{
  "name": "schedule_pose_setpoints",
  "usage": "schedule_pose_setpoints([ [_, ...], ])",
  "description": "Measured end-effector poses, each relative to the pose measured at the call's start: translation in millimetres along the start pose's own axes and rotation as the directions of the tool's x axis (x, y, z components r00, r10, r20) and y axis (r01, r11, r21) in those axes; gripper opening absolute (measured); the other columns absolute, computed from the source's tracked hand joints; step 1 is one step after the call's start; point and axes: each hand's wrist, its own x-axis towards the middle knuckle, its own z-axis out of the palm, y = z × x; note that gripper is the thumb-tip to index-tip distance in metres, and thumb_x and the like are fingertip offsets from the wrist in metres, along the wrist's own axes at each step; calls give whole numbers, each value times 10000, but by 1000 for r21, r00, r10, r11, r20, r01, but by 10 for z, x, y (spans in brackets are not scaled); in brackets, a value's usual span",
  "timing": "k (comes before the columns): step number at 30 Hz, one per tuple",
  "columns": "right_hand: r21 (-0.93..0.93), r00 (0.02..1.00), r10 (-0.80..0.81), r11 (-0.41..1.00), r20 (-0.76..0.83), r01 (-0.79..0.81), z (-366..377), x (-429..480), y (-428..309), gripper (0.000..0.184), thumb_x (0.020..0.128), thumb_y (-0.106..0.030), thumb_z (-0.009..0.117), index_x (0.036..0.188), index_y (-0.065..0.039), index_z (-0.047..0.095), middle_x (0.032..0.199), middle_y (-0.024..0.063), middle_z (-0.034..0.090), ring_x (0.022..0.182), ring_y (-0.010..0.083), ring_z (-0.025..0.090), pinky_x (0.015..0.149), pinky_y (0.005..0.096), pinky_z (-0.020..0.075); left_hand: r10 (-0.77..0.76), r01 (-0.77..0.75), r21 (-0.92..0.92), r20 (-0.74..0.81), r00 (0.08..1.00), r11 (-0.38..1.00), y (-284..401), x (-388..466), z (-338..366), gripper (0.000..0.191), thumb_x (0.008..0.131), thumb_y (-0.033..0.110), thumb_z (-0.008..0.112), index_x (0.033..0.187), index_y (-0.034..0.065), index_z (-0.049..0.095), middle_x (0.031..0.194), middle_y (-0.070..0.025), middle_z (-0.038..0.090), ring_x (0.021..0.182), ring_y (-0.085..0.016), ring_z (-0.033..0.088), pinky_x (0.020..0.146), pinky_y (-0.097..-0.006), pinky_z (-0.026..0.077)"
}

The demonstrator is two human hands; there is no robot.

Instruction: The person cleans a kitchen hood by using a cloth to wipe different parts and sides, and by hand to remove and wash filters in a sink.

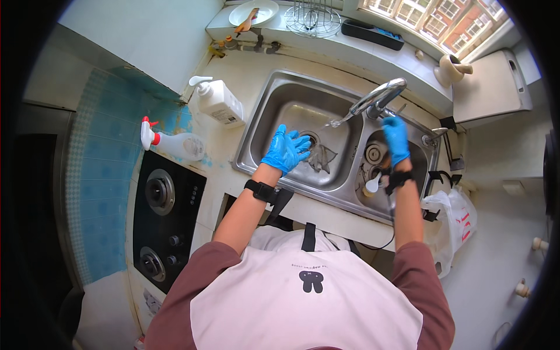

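Observation:
Both hands wear blue rubber gloves. My left hand (286, 148) is over the left basin of a steel double sink (302, 192), palm up with fingers apart, holding nothing. Beside its fingertips a grey wet cloth (322, 158) lies near the drain. Water runs from the chrome faucet (377, 95) into this basin. My right hand (395, 133), blurred, is just below the faucet's base, above the smaller right basin; whether it touches the lever (400, 109) is unclear. In the right basin lie a white-handled scrub brush (372, 185) and a round drain strainer (374, 153).
A white pump bottle (221, 103), a spray bottle (179, 145) and a black gas hob (168, 223) are on the left. The back ledge holds a plate (267, 12), a wire rack (312, 19) and a stone mortar (447, 72). A plastic bag (450, 218) hangs at right.

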Motion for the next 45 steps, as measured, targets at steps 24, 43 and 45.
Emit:
schedule_pose_setpoints([
  [24,513,904,-15,827,428,-229,1172,-1422,-1373,208,777,-45,658,975,2,616,890,55,638,788,104,577,721,239,473,-93,95,-194,18,996,976,-356,44,383,920,767,736,382,1347,53,175,963,-263,534,728,-316,598,656,-433,526],
  [43,429,751,-74,855,657,-291,1006,-1339,-1162,143,831,-151,624,919,-39,620,788,-22,566,723,80,478,685,237,410,183,-196,169,91,979,966,-630,215,339,559,919,492,351,1204,33,496,1197,-155,543,1087,-267,516,940,-381,414],
  [45,455,777,-48,832,627,-316,965,-1374,-1215,163,834,-172,622,926,-37,623,777,-25,564,706,86,480,678,237,410,124,-133,82,110,986,988,-602,149,405,631,912,539,274,1225,31,479,1221,-154,529,1127,-282,491,967,-389,386],
])
